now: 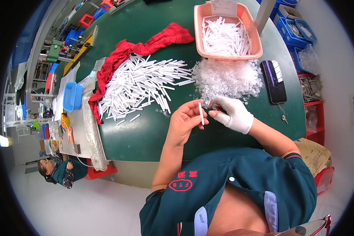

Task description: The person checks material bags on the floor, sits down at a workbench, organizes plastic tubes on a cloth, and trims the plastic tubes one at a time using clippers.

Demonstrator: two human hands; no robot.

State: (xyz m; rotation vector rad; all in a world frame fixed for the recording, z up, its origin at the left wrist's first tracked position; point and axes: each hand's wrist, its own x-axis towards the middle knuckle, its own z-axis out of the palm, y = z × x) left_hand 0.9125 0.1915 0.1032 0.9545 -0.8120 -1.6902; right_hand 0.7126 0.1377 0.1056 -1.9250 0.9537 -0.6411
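Note:
My left hand (183,122) pinches a slim white tube (201,111) upright between thumb and fingers. Close on its right is my right hand (236,117), in a white glove with bare fingertips; its thumb and fingers curl together, and anything between them is too small to make out. Beyond the left hand, many loose white tubes (139,84) lie heaped on the green table (145,139). A mound of small clear plastic pieces (229,78), some ring-like, lies just beyond the right hand.
Behind the clear pieces stands a pink basket (199,39) of white tubes. A phone (275,82) and a small key (284,118) lie at the right edge. Red cloth (113,63) curves around the tube heap. A blue tray (70,96) and a seated person (63,172) are at left.

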